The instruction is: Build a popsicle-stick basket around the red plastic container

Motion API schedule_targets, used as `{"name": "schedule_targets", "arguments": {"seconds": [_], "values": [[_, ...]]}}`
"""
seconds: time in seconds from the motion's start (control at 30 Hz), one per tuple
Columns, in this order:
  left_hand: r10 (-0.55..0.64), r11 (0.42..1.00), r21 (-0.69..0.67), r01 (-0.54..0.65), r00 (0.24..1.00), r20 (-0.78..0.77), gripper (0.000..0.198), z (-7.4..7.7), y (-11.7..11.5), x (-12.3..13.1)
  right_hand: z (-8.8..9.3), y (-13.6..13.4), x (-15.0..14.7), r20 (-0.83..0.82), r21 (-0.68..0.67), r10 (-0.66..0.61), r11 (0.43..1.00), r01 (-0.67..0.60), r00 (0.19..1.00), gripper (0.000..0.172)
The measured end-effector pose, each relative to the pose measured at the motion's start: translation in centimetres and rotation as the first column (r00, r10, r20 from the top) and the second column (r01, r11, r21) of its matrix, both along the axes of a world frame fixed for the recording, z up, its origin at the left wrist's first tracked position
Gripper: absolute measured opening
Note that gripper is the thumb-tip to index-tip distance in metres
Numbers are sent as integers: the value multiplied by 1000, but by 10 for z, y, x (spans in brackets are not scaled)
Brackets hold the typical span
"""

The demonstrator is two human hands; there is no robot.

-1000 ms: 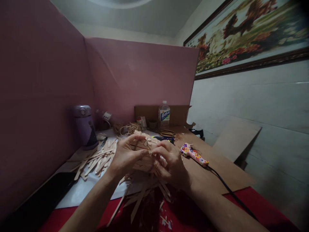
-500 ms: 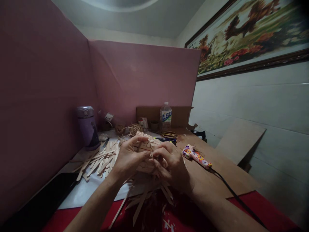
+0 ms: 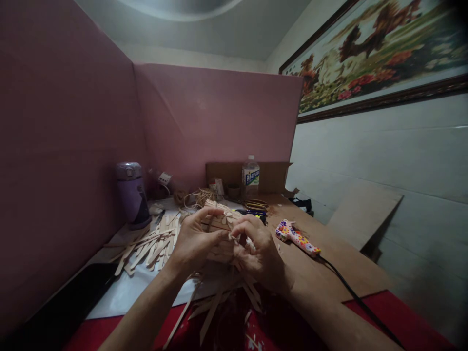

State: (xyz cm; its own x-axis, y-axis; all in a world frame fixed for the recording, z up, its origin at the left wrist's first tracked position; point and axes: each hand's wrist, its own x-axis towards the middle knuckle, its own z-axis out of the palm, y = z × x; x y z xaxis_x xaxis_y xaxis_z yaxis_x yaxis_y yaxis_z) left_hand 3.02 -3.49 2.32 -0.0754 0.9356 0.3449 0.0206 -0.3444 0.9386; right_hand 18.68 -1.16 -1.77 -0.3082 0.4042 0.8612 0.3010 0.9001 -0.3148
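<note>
A small craft made of wooden popsicle sticks (image 3: 220, 251) is held up in front of me, with pale petal-shaped pieces (image 3: 228, 217) on its upper face. My left hand (image 3: 192, 241) grips its left side, fingers behind and thumb across the front. Bent over its right side, my right hand (image 3: 259, 251) pinches a tiny pale piece against the craft, close to my left thumb tip. The fingers partly cover that piece, so its kind cannot be made out. Below the hands, several loose sticks (image 3: 212, 317) stick out over the red cloth.
Loose popsicle sticks (image 3: 157, 246) are heaped at left, near a purple flask (image 3: 132, 197) and a black flat object (image 3: 69, 302). A flower-patterned glue gun (image 3: 298, 239) lies at right, its cord trailing forward. Behind are scissors (image 3: 256, 204), twine (image 3: 204, 196) and a bottle (image 3: 251, 175).
My right hand has shifted slightly, its fingers opening a little around the tiny piece. My left hand and the craft stay nearly in place.
</note>
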Motion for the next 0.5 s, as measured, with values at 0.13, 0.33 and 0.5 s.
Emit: {"name": "schedule_targets", "arguments": {"seconds": [0.13,0.33,0.5], "values": [[29,1000,-9,-29,999,-13,38,0,0,-1,2,1,1,-74,-32,19,999,-22,997,12],[40,999,-9,-41,999,-24,38,0,0,-1,3,-2,1,-70,-69,81,994,-86,994,10],[3,1000,-29,-3,1000,24,37,3,-2,2,5,-3,0,-88,-133,121,982,-132,989,7]]}}
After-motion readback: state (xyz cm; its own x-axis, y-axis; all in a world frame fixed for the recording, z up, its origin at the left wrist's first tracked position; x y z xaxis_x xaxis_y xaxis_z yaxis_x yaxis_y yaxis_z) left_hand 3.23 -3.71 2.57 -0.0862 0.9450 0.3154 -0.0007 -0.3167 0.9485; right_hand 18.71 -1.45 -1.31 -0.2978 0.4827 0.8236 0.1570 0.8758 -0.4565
